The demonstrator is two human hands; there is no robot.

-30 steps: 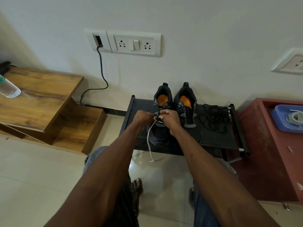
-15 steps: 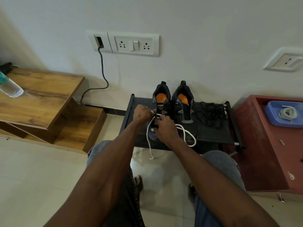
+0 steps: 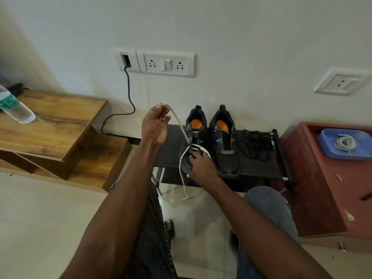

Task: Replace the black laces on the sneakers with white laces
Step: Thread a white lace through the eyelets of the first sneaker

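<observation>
White woven lace (image 3: 182,129) is pinched in raised left hand (image 3: 156,124), drawn taut through eyelets. Dark fabric sneaker (image 3: 193,141), beneath curled right hand (image 3: 202,167) fingers, is gripped, likely steadied against the pull.

White lace (image 3: 182,125) in my fingers (image 3: 161,109), dark navy sneakers (image 3: 223,141) with orange insoles (image 3: 196,124), black laces (image 3: 255,142), blue tray (image 3: 326,146), wood-grain table (image 3: 52,119).

Far left of my hands I see a water bottle (image 3: 17,109) lying on a wooden table (image 3: 60,125); a wall socket panel (image 3: 165,64) is above.
</observation>
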